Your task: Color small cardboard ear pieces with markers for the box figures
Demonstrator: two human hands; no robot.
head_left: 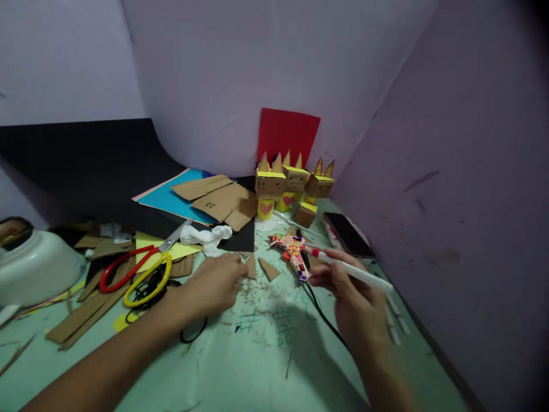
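My right hand (348, 286) grips a white marker with a red tip (355, 271), its tip pointing left toward a colourfully patterned glue gun (294, 250) lying on the green table. My left hand (217, 282) rests on the table with fingers curled, pinching a small brown cardboard triangle (251, 265). A second cardboard triangle (269, 268) lies just right of it, between my hands. Small scraps litter the table around them.
Three cardboard box figures with yellow horns (294, 183) stand at the back before a red sheet (287, 136). Scissors with red and yellow handles (141, 269), cardboard strips, crumpled white tissue (206, 236), blue paper and a white bowl (36, 266) lie left. A phone (348, 233) lies right.
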